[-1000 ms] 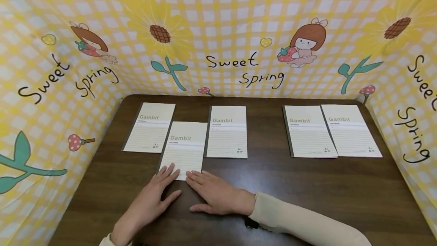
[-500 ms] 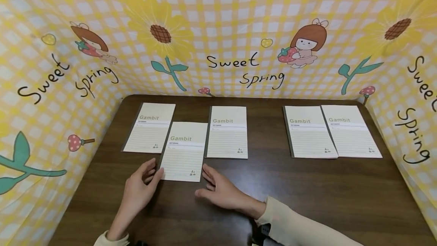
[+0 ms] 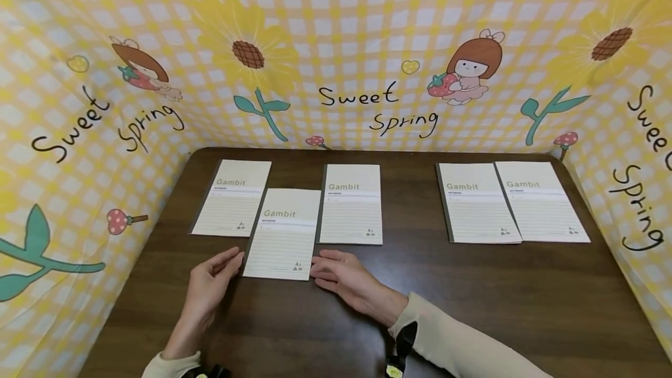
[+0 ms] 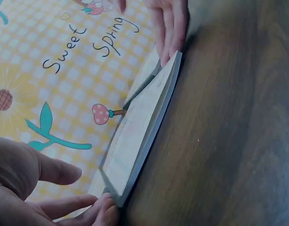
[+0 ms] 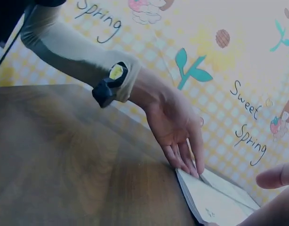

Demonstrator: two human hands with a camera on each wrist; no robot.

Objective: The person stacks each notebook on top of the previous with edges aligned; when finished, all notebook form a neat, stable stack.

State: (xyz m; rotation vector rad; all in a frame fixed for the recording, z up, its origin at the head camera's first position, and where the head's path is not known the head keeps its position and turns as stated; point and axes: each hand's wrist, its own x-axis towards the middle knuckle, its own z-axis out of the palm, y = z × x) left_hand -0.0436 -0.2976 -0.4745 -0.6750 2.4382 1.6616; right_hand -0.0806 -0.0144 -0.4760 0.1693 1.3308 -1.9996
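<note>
A cream notebook (image 3: 280,249) with a dark spine and "Gambit" on its cover lies nearest the person in the head view. Beside its lower left edge is my left hand (image 3: 206,284), fingertips at the spine. My right hand (image 3: 357,286) sits at the opposite edge, fingers fairly straight and touching or almost touching it. Neither hand curls round the notebook. In the left wrist view, the fingertips (image 4: 107,207) of my left hand meet the notebook's corner. Two like notebooks lie close by, one at upper left (image 3: 231,200) and one at upper right (image 3: 350,209).
Farther right, two more matching notebooks lie side by side, a left one (image 3: 476,209) and a right one (image 3: 543,209). All rest on a dark wooden table (image 3: 472,290). A yellow checked cloth (image 3: 357,45) with printed flowers walls the back and sides.
Both hands have drawn back from the notebook's lower cover to its left and right edges. Its printed lower corner now shows. The notebooks appear to stay in place.
</note>
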